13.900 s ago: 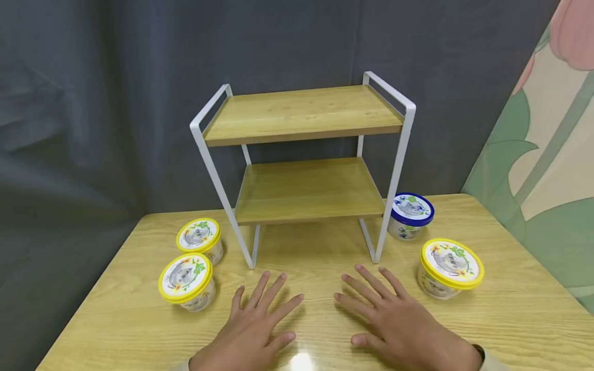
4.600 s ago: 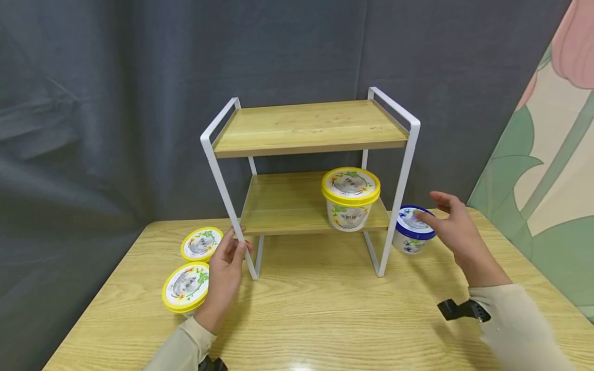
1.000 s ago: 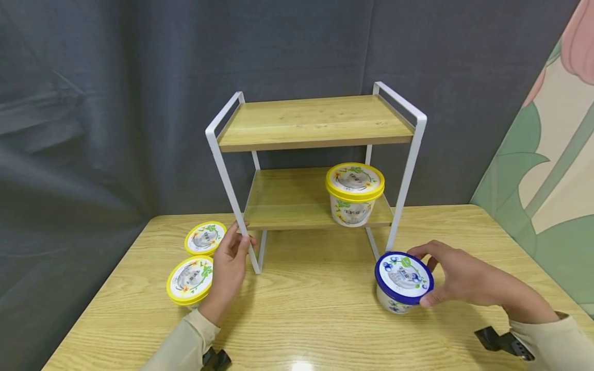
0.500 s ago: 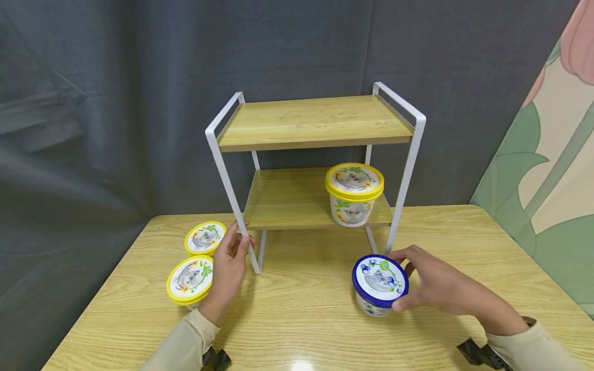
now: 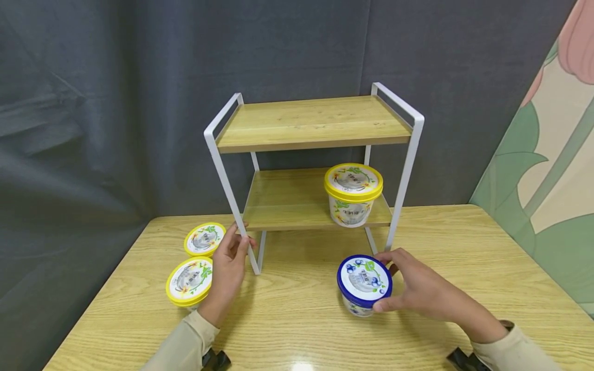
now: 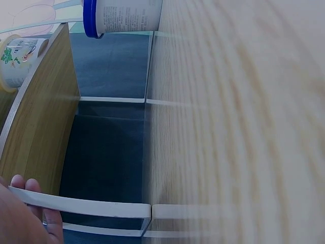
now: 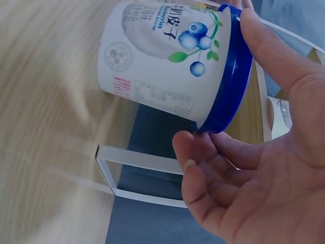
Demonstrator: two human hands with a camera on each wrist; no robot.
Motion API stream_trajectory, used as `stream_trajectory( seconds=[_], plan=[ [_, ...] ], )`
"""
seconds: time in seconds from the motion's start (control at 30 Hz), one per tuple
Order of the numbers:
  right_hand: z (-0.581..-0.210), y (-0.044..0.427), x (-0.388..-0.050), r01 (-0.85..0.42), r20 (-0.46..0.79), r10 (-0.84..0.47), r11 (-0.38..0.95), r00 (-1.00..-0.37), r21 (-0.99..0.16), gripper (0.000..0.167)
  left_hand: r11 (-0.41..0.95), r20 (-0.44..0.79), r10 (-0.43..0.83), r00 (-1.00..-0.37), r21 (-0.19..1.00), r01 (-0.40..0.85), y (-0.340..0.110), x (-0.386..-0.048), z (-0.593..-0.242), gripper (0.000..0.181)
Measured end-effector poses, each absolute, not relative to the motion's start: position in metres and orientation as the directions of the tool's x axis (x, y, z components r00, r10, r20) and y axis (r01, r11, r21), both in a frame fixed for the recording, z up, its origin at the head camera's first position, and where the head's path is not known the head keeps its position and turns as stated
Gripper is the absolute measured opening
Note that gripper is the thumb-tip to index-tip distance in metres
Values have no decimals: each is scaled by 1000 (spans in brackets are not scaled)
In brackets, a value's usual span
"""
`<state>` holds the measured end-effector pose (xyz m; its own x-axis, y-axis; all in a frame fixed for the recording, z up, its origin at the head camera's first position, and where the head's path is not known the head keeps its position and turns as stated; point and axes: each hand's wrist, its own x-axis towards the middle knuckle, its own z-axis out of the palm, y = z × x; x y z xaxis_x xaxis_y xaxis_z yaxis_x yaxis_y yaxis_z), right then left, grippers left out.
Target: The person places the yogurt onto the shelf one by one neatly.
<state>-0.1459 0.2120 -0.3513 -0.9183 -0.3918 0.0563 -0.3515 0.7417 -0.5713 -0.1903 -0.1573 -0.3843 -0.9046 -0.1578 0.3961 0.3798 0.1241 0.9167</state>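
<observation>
My right hand (image 5: 419, 286) pinches the lid rim of a white yogurt tub (image 5: 364, 281) with a blue lid, thumb on the near side and fingers at the far side. Blueberries are printed on the tub (image 7: 167, 56) in the right wrist view. Whether its base touches the table cannot be told. My left hand (image 5: 227, 270) holds the front left leg of a two-tier shelf rack (image 5: 313, 121), thumb and fingers around the white metal (image 6: 81, 205). A yellow-lidded tub (image 5: 352, 196) stands upright on the lower board's right side, at its front.
Two more yellow-lidded tubs, a rear one (image 5: 204, 238) and a front one (image 5: 189, 282), stand left of the rack, the front one partly behind my left forearm. Dark cloth (image 5: 297, 51) hangs behind the wooden table (image 5: 297, 330). A floral panel (image 5: 543, 170) borders the right.
Over the last second my right hand has slid left with the blue-lidded tub, now in front of the rack. Earlier, that tub stood at the rack's right. My left hand keeps its hold.
</observation>
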Motion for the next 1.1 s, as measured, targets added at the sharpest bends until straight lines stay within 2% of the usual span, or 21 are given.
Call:
stream_trajectory(
  seconds=[0.33, 0.5, 0.63, 0.87, 1.1],
  plan=[
    [-356, 205, -145, -370, 83, -402, 718, -912, -589, 99, 128, 381, -158, -911, 923, 364, -158, -189, -384, 33],
    [-360, 205, -145, -422, 123, -441, 684, -889, -595, 107, 127, 378, -161, -911, 924, 361, -159, -189, -385, 33],
    [-364, 206, -146, -432, 120, -477, 625, -871, -650, 111, 124, 377, -158, -913, 925, 360, -159, -189, -385, 33],
    [-371, 207, -148, -363, 50, -522, 518, -852, -775, 109, 136, 387, -146, -911, 920, 369, -159, -190, -385, 32],
    [-374, 205, -152, -246, -26, -484, 489, -875, -837, 104, 140, 384, -144, -912, 920, 365, -158, -191, -384, 31]
  ],
)
